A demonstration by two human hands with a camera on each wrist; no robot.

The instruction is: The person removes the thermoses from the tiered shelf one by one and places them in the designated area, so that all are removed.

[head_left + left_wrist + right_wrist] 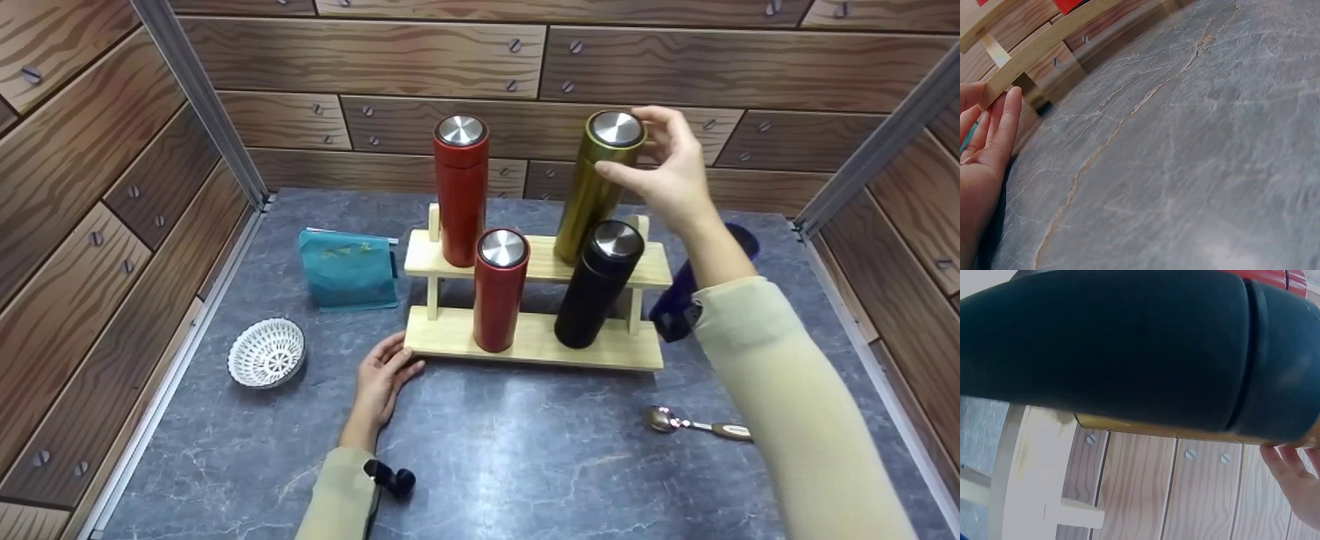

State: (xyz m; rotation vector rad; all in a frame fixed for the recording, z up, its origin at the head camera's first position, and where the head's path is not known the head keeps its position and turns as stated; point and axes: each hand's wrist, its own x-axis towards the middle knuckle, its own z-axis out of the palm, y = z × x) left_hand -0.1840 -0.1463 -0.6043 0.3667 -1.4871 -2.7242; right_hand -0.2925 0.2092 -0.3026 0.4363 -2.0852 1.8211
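Note:
A two-tier light wooden rack (pixel 450 330) bears several thermos flasks with steel-topped lids. My right hand (pixel 675 176) holds the olive-gold flask (pixel 589 195) near its lid, thumb in front and fingers at the far side; this flask stands at the right of the upper shelf. On the left of that shelf is a red flask (pixel 461 195). Below stand a second red flask (pixel 497 307) and a black flask (pixel 596 292), which fills much of the right wrist view. At the lower shelf's left front corner, my left hand (pixel 381 379) pinches the board, thumb above and fingers beneath.
Left of the rack stand a teal pouch (pixel 349 270) and a white openwork bowl (pixel 235 364). A dark blue cylindrical thing (pixel 675 300) is partly hidden behind my right forearm. A spoon (pixel 658 418) lies at the right front. Wood-patterned walls (pixel 360 60) enclose the grey table.

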